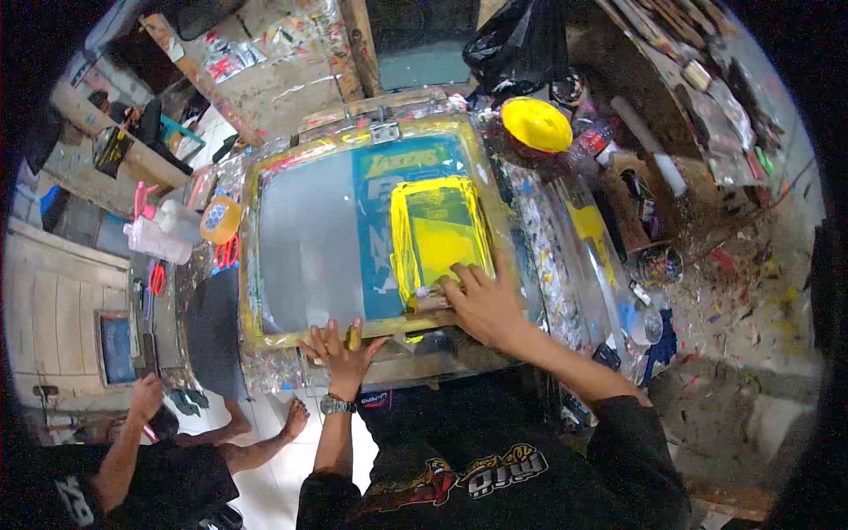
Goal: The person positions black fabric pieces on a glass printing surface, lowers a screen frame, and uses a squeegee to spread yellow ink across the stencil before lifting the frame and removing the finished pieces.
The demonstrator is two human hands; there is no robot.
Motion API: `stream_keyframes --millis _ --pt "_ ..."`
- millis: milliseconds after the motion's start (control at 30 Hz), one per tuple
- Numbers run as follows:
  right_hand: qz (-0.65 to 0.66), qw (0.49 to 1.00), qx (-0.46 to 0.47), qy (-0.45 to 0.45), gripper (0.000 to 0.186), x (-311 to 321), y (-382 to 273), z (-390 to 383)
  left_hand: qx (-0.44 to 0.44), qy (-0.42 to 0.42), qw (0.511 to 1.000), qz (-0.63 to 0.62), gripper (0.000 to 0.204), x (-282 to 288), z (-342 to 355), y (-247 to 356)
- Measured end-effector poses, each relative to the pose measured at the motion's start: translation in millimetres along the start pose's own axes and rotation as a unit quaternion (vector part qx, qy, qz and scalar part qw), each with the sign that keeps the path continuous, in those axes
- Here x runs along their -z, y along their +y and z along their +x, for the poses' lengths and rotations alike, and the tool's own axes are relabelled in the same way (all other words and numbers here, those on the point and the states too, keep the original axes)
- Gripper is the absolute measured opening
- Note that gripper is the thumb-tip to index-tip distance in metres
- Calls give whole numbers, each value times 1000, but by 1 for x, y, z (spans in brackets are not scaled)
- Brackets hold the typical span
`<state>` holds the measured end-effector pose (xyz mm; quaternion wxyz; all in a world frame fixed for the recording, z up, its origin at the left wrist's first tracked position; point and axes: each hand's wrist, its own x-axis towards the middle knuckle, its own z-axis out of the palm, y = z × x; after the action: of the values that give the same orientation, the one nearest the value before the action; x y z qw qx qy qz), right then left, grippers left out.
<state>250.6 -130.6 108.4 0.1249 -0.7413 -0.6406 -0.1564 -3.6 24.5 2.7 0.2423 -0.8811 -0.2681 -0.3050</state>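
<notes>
A screen-printing frame lies flat on the paint-stained table in front of me. Its mesh is pale grey on the left and teal with a stencil on the right. Bright yellow ink covers a rectangle of the teal part, thickest along its borders. My right hand grips a squeegee at the near end of this ink; the palm hides part of the tool. With fingers spread, my left hand rests on the near rim of the frame and holds nothing.
A yellow ink bowl stands at the back right, near a black plastic bag. Left of the frame are a tape roll, a spray bottle and red-handled scissors. Another person sits at lower left.
</notes>
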Motion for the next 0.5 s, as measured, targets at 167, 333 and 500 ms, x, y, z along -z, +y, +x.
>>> stream_keyframes --millis 167,333,500 --pt "-8 985 -68 156 44 66 -11 24 73 133 985 -83 123 7 15 -13" --pt "-78 958 22 275 49 138 52 151 197 345 901 -173 108 62 202 -4" --pt "-127 988 -87 -16 59 220 84 248 265 -99 949 -139 92 -67 196 85"
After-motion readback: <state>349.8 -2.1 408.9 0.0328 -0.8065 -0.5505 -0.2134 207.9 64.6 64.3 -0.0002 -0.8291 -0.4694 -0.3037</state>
